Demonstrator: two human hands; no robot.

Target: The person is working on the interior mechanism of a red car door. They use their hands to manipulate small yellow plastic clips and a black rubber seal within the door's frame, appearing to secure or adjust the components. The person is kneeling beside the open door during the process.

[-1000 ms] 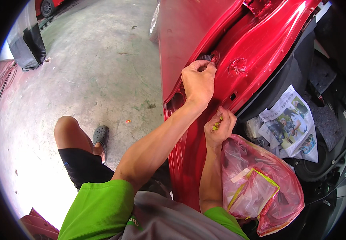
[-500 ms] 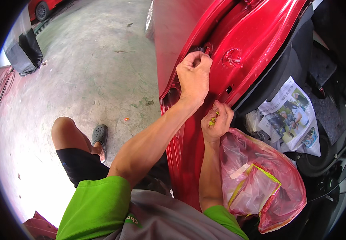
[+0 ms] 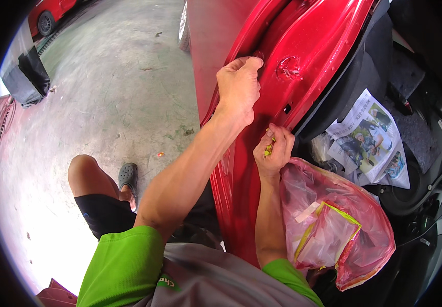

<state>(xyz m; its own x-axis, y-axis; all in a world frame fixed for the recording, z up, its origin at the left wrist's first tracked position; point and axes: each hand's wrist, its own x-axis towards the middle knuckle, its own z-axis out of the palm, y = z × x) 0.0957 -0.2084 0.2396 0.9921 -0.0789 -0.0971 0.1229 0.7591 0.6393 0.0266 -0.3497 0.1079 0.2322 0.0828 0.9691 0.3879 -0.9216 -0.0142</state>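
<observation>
Yellow scraps (image 3: 268,149) still in right hand (image 3: 278,153); left hand (image 3: 237,89) now turned, curled, contents hidden.

Worn on the head, the wide fisheye camera looks steeply down past the grey shirt (image 3: 211,279), near the red car body (image 3: 277,92), taking in the floor (image 3: 113,92) left of that body and the dark cabin interior (image 3: 400,199) right of it.

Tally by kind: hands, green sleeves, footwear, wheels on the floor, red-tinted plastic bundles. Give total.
Hands: 2, left hand and right hand
Green sleeves: 2
Grey clog: 1
Wheels on the floor: 2, one only partly in view
Red-tinted plastic bundle: 1
Total: 8
Yellow-green bits in the right hand: too small to count, left out.
</observation>
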